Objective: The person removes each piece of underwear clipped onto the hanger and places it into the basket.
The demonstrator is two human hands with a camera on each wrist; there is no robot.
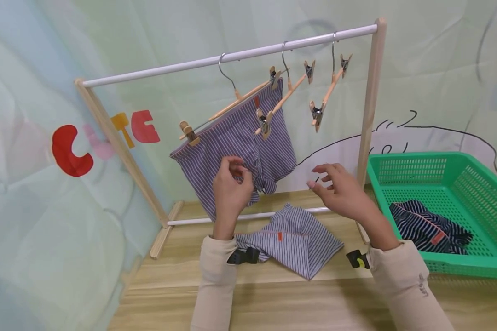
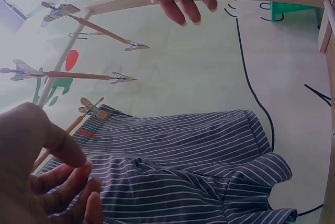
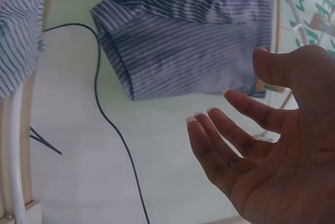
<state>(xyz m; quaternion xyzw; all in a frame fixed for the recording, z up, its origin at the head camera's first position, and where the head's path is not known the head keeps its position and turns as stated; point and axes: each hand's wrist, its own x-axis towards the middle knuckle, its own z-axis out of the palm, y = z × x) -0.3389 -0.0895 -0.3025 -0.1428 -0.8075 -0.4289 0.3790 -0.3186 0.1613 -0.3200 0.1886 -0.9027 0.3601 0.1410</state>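
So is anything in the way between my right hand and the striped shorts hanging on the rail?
Nothing visible blocks the right hand from the lower part of the hanging shorts; the right wrist view shows open space between them. Higher up, the empty middle hanger overlaps the shorts in the head view.

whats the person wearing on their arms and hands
The left hand and right hand are bare. The left sleeve and right sleeve are plain beige, the right marked with dark lettering. Black wrist devices show at both cuffs, the right one's with a yellow-green patch.
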